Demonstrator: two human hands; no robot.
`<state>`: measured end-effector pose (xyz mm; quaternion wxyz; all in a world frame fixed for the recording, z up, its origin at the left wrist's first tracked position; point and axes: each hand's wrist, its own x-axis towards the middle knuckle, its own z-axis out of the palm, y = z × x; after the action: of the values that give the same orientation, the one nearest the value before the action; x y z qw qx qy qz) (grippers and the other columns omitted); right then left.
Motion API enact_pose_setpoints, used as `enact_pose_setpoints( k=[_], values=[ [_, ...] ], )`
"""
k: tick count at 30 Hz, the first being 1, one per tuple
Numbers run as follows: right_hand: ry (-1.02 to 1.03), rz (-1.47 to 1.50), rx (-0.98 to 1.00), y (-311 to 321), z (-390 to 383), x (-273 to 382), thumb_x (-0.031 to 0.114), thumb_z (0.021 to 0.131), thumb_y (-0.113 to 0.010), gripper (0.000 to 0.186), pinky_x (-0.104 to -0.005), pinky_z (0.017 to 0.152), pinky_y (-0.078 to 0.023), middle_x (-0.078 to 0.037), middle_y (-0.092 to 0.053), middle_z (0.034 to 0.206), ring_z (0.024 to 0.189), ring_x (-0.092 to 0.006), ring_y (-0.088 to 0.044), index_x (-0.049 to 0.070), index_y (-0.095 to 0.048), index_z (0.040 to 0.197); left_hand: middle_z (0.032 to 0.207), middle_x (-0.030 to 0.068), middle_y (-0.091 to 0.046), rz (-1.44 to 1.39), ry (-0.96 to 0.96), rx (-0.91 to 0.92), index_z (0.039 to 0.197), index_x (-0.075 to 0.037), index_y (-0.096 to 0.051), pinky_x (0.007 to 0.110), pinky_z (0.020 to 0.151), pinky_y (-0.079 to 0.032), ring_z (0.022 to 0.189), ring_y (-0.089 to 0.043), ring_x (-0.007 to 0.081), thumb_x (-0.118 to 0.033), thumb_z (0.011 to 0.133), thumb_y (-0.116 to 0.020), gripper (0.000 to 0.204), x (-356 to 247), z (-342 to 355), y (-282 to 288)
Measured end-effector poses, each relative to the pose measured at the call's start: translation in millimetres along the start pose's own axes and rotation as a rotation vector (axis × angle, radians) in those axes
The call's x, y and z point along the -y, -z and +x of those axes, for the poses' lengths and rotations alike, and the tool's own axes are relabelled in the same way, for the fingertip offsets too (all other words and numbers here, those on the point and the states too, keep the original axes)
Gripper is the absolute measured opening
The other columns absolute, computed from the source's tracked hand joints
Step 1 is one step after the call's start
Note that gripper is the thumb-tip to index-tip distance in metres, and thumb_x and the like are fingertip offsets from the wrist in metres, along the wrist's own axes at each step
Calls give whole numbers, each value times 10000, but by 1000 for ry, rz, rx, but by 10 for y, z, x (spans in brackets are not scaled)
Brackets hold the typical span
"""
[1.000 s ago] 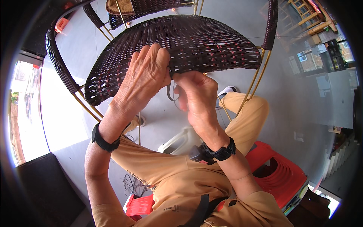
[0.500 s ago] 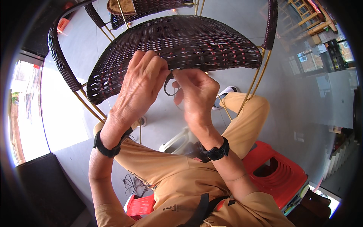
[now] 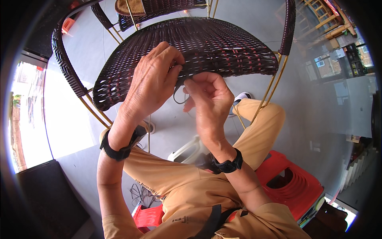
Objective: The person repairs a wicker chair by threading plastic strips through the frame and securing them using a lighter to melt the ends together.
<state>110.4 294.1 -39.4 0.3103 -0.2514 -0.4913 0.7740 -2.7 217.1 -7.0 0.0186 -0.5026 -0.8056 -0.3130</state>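
Note:
A dark brown woven chair seat (image 3: pixel 199 38) with reddish strands stands in front of me. My left hand (image 3: pixel 153 81) is at its front edge, fingers curled over the weave and thumb just below. Beside it, my right hand (image 3: pixel 213 101) has thumb and forefinger closed under the same edge. Between the hands a thin dark strip (image 3: pixel 175 96) hangs in a small loop. Its upper end runs up to the right fingertips and the seat edge. Exactly where it enters the weave is hidden by the fingers.
Gold metal legs (image 3: pixel 274 79) and dark wrapped armrests (image 3: pixel 63 63) frame the seat. Another woven chair (image 3: pixel 171 7) stands behind. Between my legs is a whitish plastic container (image 3: pixel 185 151). Red plastic stools (image 3: pixel 294 183) and tangled black cord (image 3: pixel 141 195) lie lower down.
My left index finger has lifted away from the thumb, leaving a gap between them. The right hand has turned slightly at the seat edge, with the strip still looped below.

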Motion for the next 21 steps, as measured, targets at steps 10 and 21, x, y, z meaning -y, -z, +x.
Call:
enact_pose_setpoints(
  k=[10,21],
  values=[
    [-8,4,-11,7,28,-15,-14,769,-647,142,-195,396,-366,-65,-623,680,452,-51,-476,16,-559,877,786,118,-479,-124,54,4,873,14,-520,347,621,-400,684,-484,222,-53,751,-477,145,39,23,-72],
    [-4,6,-9,-1,44,3,-21,775,-637,146,-189,387,-351,-60,-624,701,466,-40,-472,20,-557,890,767,159,-534,-140,113,-37,817,18,-545,404,653,-435,714,-555,310,-49,727,-459,142,-10,52,-74]
  ],
)
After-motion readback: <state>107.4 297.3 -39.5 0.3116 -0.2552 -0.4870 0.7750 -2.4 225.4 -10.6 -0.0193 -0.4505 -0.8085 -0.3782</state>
